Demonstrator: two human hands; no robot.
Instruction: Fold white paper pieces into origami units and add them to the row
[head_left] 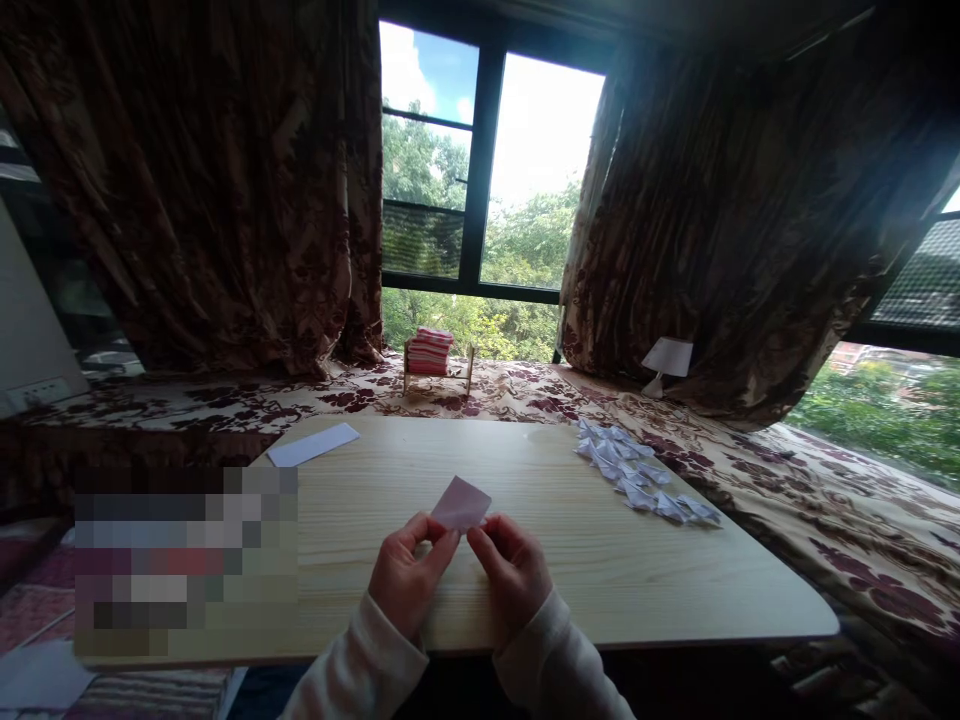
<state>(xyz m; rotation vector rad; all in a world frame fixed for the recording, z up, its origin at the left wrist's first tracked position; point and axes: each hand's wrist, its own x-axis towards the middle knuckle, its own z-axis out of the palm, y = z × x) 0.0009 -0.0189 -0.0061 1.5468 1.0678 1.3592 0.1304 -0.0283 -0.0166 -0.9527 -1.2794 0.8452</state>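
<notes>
The head view has the left hand [411, 572] and the right hand [514, 575], both bare, side by side in the lower middle of the frame. Each pinches the near edge of a small, flat, pale lilac-white paper piece [461, 502] between thumb and bent fingers; the paper is tilted, one corner pointing up and away, in front of the light wood-grain tabletop [675, 590]. At the right of the tabletop lies a spread of small, pointed, folded white paper pieces [637, 472], touching and overlapping (too jumbled to count). A long flat white paper strip [313, 445] lies at its far left corner. Higher, in the middle of the frame, a red-and-white layered stack [430, 352] sits in a small wooden rack [470, 370] on maroon-flowered cream fabric [525, 385]. A small white-shaded lamp [669, 357] stands right of centre, below a dark patterned curtain [690, 200]. Pixelation hides the tabletop's left end.
</notes>
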